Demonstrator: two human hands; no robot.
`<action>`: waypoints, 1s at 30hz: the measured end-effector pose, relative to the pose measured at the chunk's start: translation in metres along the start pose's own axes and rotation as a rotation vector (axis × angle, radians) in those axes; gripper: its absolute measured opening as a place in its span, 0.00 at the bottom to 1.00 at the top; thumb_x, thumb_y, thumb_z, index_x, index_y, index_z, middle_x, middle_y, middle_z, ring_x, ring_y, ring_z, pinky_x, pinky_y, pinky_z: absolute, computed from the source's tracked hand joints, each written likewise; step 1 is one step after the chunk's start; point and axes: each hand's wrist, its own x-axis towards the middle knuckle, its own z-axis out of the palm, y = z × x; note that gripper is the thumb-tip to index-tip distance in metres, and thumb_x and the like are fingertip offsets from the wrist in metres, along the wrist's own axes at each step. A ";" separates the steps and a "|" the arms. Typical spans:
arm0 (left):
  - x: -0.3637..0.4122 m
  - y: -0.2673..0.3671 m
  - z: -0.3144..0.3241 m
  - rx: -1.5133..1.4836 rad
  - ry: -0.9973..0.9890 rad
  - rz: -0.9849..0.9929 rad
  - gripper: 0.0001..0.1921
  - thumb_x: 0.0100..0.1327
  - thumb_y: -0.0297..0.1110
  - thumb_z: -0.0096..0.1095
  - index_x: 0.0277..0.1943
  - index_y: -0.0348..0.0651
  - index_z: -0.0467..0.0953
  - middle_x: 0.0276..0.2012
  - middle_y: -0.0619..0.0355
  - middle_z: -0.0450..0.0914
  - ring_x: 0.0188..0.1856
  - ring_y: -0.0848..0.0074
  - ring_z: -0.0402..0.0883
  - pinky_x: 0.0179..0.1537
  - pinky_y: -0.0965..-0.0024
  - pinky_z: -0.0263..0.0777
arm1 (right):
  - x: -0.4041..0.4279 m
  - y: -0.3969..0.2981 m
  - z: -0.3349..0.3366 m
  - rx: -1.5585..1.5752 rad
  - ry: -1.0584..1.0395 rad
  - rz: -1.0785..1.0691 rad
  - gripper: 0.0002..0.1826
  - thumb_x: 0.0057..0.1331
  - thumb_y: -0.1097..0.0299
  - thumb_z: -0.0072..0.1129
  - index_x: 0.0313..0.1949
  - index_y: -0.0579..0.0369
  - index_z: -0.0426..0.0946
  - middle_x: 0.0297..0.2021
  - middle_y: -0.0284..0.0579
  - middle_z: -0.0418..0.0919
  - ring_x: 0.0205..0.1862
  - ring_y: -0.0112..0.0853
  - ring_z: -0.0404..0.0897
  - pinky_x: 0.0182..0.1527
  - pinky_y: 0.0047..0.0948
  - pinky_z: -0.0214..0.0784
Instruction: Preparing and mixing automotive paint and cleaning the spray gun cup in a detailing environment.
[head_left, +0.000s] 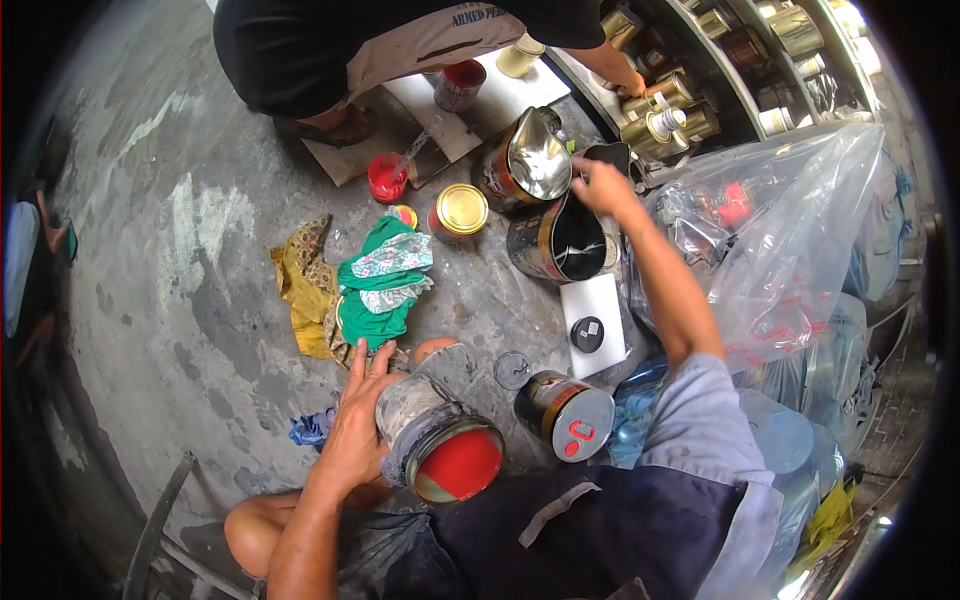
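Observation:
My left hand (352, 427) holds the side of a paint-smeared can (420, 412), which has red paint (461, 465) inside and tilts towards my lap. My right hand (604, 187) reaches forward to the rim of a cut-open metal can (540, 157) with a shiny inside; whether it grips the rim I cannot tell. Just below that hand is another cut-open can (559, 240), dark inside. A black can with a grey top and red cap (581, 424) stands near my lap. Green and floral rags (382, 277) lie on the floor beyond my left hand.
A co-worker (300, 60) bends over at the top, one hand (630, 79) at shelves of cans (660, 94). A small red paint pot (388, 176), a gold-lidded can (461, 210), a black lid (587, 334) on a white sheet (611, 300) and clear plastic bags (787, 247) stand or lie about.

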 end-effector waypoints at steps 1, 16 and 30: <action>0.000 0.000 0.001 0.002 0.003 0.000 0.30 0.53 0.29 0.74 0.61 0.37 0.76 0.76 0.40 0.61 0.81 0.41 0.43 0.76 0.46 0.49 | -0.020 -0.013 0.009 0.046 0.063 -0.074 0.26 0.64 0.59 0.58 0.62 0.47 0.79 0.48 0.59 0.84 0.50 0.54 0.84 0.57 0.48 0.76; -0.005 0.008 0.015 0.037 -0.010 0.053 0.29 0.54 0.29 0.73 0.61 0.36 0.76 0.76 0.40 0.61 0.81 0.42 0.44 0.76 0.48 0.50 | -0.223 -0.062 0.049 0.391 -0.128 -0.023 0.26 0.65 0.62 0.58 0.64 0.47 0.77 0.33 0.62 0.83 0.38 0.56 0.83 0.45 0.48 0.75; -0.012 0.010 0.023 0.059 -0.055 0.098 0.38 0.46 0.31 0.77 0.64 0.34 0.73 0.77 0.42 0.59 0.82 0.43 0.40 0.77 0.48 0.46 | -0.263 -0.070 0.053 0.332 -0.177 -0.031 0.24 0.66 0.61 0.57 0.61 0.47 0.79 0.37 0.61 0.85 0.41 0.57 0.83 0.47 0.51 0.76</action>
